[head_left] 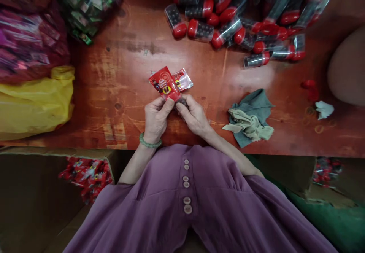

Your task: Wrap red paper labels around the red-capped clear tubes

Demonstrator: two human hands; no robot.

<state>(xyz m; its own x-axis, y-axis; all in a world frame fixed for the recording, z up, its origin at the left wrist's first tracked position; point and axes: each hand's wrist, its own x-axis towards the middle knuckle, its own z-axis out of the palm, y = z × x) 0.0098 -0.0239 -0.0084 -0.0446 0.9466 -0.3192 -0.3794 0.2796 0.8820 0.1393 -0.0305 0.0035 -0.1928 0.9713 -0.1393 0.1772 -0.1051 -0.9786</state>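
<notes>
Red packet [163,81] pinched between two bare hands over a wooden tabletop [125,89].
Both hands meet low on the packet, probably because holding its near end steadies it and leaves the printed face uncovered; a second packet [186,81] lies just beyond, partly behind it. The red packet extends forward from the fingertips, its near end in the left hand [155,120], whose grip is narrow, thumb pressed on it. The right hand [196,116] closes its grip on a dark piece [182,101] at the near corner (whether separate or part of the packet, I cannot tell). Capped tubes [200,31] lie farther forward, crumpled cloths [252,125] to the right.
</notes>
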